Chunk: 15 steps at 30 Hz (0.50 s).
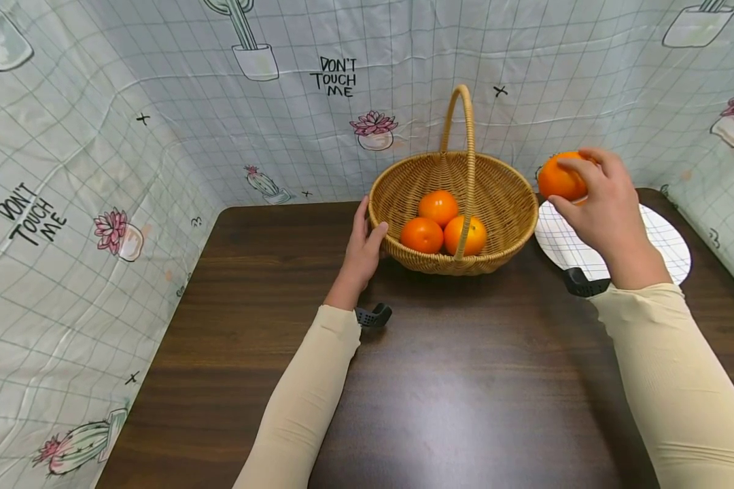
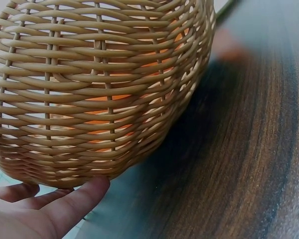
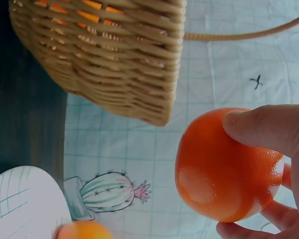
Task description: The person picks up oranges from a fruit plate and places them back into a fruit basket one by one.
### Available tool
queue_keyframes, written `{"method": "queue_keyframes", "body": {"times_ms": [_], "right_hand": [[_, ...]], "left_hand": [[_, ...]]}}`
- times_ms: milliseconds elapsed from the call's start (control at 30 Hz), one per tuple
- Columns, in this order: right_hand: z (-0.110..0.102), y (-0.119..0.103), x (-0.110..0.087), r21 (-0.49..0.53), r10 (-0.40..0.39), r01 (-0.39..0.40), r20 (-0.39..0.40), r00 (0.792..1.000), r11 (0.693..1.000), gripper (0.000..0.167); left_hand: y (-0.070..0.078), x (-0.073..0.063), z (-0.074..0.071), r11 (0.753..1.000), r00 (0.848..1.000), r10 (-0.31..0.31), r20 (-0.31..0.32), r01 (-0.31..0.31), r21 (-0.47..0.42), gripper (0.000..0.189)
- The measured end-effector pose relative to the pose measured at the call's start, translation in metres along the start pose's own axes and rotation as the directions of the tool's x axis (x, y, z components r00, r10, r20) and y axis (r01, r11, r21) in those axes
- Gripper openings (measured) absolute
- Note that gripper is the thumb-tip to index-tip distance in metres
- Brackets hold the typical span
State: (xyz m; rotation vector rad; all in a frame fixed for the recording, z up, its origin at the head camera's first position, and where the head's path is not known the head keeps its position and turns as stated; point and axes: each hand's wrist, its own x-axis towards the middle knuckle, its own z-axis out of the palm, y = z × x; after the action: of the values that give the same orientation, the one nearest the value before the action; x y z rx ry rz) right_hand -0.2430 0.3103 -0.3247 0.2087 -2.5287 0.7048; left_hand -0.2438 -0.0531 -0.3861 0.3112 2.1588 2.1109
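Note:
A woven wicker basket with a tall arched handle stands at the back of the table, holding three oranges. My left hand rests against its left side; in the left wrist view the fingers lie fairly straight along the outer wall. To the right of the basket, my right hand holds another orange in the air between thumb and fingers. The right wrist view shows this orange beside the basket wall, apart from it.
Below my right hand lies a white plate with a grid pattern. In the right wrist view, part of an orange shows at the plate. A patterned cloth hangs behind the dark wooden table and along its sides.

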Motion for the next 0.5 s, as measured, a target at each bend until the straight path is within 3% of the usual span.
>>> {"method": "queue_keyframes", "body": {"times_ms": [500], "right_hand": [[0.001,-0.017,0.001,0.049,-0.098,0.101,-0.064,0.993,0.994,0.052]], "left_hand": [[0.000,0.001,0.000,1.000,1.000,0.000,-0.002,0.000,0.017,0.068]]}}
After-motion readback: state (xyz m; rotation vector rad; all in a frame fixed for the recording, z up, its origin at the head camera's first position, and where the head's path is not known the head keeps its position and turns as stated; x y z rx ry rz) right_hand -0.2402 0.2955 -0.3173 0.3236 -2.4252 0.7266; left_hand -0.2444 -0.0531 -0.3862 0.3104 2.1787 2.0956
